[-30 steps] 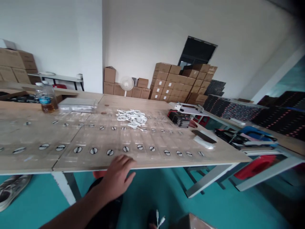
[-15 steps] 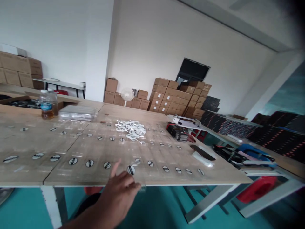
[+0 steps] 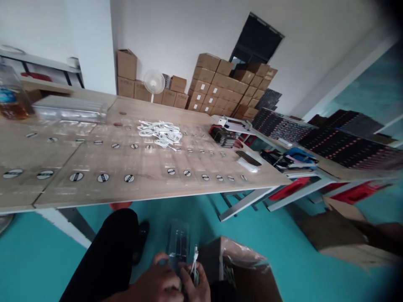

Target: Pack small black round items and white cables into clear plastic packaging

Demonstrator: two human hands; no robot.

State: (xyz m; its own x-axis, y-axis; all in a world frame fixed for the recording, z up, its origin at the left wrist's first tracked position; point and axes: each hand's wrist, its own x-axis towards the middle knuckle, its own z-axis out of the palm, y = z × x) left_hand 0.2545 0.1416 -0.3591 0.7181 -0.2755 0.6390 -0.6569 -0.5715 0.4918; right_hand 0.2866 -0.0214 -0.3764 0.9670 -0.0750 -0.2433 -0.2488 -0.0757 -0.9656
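Low in front of me, my left hand is closed on a clear plastic package, held above the floor beside my knee. Close against it, my right hand grips a coiled white cable, its plug end sticking up between the fingers. The hands partly hide the lower end of the package. Just right of them stands an open cardboard box with a plastic liner and more white cables inside.
Rows of clear packages with round black-and-white labels lie on the table. A heap of white cables, a banded dark stack and a bottle stand farther back. Another cardboard box is at the right.
My left hand has moved from the table's front edge down to my lap, taking a clear package from the front row. My right hand has come into view with a white cable. The view tilted down.
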